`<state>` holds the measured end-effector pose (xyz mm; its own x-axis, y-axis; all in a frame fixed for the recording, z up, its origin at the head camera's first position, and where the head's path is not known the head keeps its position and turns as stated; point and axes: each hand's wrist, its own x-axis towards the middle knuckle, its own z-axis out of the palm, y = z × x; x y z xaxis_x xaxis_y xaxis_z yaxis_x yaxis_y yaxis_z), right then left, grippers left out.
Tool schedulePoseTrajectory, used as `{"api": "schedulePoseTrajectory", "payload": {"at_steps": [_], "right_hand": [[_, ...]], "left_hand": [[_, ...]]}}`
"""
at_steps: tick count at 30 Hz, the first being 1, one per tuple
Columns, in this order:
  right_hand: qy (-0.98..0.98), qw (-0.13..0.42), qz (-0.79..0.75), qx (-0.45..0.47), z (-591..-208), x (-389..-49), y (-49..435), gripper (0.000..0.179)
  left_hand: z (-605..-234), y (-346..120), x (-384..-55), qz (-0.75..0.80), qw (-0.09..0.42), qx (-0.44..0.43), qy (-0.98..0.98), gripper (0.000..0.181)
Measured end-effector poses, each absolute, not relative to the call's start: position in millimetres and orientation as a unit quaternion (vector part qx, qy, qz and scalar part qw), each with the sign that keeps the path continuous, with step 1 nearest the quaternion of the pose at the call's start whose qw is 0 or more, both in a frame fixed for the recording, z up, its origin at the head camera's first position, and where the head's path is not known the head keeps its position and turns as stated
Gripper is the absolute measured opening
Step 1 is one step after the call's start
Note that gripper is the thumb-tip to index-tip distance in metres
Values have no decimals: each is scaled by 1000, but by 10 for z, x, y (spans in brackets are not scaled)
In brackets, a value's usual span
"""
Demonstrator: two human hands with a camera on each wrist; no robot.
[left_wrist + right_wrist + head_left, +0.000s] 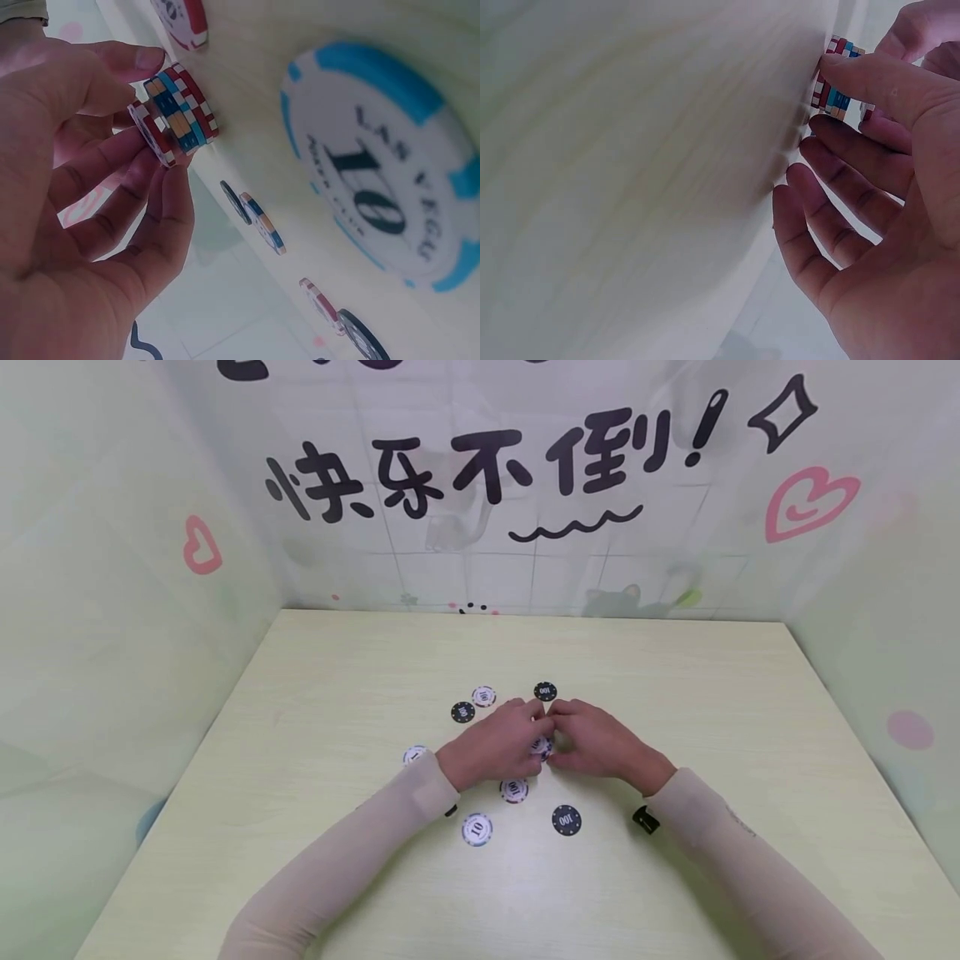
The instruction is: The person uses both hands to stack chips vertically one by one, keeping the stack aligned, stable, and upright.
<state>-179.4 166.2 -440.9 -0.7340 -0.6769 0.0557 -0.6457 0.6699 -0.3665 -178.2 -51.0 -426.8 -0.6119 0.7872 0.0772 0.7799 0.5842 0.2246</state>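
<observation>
My left hand (498,743) pinches a red-and-white poker chip (148,129) between thumb and fingers, tilted just over a short stack of poker chips (196,109). That stack stands on the table, with red, teal and blue-orange edges. Opposite, my right hand (600,743) holds the stack between thumb and index finger, the thumb (840,71) lying along its side. Its other fingers (810,217) spread loosely near the tabletop. In the head view both hands meet and hide most of the stack.
Loose chips lie around the hands on the pale wooden table (315,693): a blue-edged 10 chip (477,829), a red-edged chip (513,790), black 100 chips such as one (566,820) in front, and several others. A printed cloth (480,577) hangs behind the table.
</observation>
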Motion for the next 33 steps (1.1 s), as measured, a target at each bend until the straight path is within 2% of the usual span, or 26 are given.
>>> {"api": "schedulePoseTrajectory", "payload": {"at_steps": [33], "right_hand": [[918, 53, -188, -345, -4385, -1751, 1626, 37]], "left_hand": [[-4282, -544, -1731, 126, 0, 443, 888, 29]]}}
